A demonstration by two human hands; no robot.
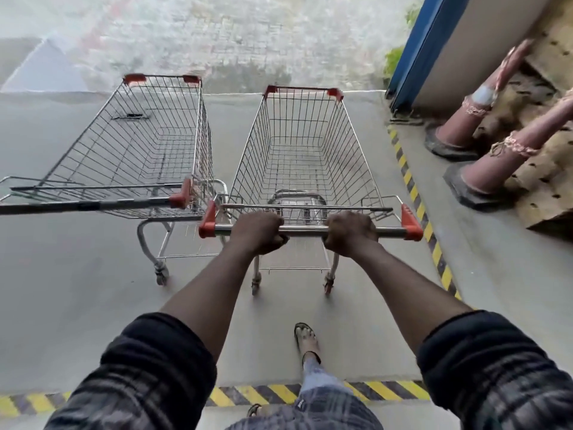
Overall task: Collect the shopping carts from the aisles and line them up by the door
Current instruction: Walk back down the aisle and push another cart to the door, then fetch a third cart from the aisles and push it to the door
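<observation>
A wire shopping cart [305,144] with red corner caps stands straight ahead of me on the grey concrete floor. My left hand [259,232] and my right hand [350,232] both grip its metal handle bar [305,230], fingers curled over the top. A second empty cart [133,144] of the same kind stands just to its left, side by side with it and nearly touching. Its handle [93,204] runs off the left edge of the view.
Two faded red traffic cones [465,125] [490,175] lean on cardboard at the right, behind a yellow-black striped floor line [418,200]. A blue door frame [412,57] stands at upper right. Another striped line [257,394] crosses the floor by my feet. Wet paving lies beyond the floor's far edge.
</observation>
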